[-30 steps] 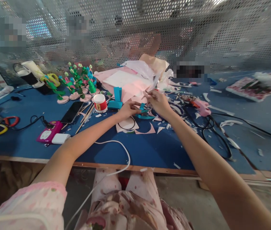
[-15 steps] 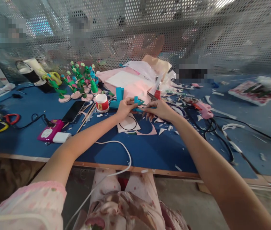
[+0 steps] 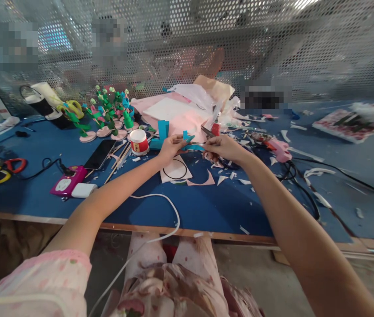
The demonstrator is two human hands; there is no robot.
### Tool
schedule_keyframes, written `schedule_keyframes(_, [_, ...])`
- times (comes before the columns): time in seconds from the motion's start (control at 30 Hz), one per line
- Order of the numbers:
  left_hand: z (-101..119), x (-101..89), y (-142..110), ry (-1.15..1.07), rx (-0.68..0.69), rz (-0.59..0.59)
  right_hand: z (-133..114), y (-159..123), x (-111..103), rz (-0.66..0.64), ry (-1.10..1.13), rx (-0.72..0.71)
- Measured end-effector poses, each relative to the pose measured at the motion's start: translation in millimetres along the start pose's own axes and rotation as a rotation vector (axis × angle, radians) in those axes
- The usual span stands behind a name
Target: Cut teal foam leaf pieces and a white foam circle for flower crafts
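My left hand (image 3: 171,149) pinches a blue paper strip (image 3: 193,147) above the table. My right hand (image 3: 224,148) is closed at the strip's right end, its fingertips pressed together. A small blue piece stands up beside the left fingertips. Below the hands lies a pale square piece (image 3: 175,170) with a black ring outline on it, beside a pink curved offcut (image 3: 204,179). To the left of my left hand is a white tub with a red label (image 3: 139,142). More blue strips (image 3: 163,130) are just behind that hand.
Paper flowers on pink round bases (image 3: 112,114), a phone (image 3: 100,154) and a purple power block (image 3: 68,181) are on the left. A pink glue gun (image 3: 279,149) with a black cord lies right. Pink and white sheets (image 3: 170,108) lie behind, scraps around. A white cable (image 3: 173,207) crosses the front edge.
My right hand has shifted slightly away from the left hand, and more of the blue strip shows between them. The view has tilted a little.
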State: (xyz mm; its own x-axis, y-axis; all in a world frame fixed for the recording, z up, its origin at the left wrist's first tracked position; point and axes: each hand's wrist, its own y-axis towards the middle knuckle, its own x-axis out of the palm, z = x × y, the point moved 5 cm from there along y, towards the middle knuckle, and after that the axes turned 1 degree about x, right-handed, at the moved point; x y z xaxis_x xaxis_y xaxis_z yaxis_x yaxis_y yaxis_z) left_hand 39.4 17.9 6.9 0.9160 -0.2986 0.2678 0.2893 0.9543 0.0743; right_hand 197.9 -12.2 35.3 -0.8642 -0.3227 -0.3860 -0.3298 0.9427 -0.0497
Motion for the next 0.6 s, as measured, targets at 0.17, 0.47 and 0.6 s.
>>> schedule_keyframes(0.17, [-2.9, 1.3, 1.7, -0.047, -0.052, -0.066, 0.5, -0.5, 0.4, 0.049, 0.011, 0.047])
schedule_keyframes(0.47, [0.5, 7.6, 1.3, -0.015, -0.031, -0.264, -0.6, -0.5, -1.3, 0.064, -0.003, 0.029])
schedule_keyframes(0.6, [1.2, 6.9, 1.0, 0.019, 0.007, -0.232, 0.7, 0.1, -0.4, 0.035, -0.017, 0.016])
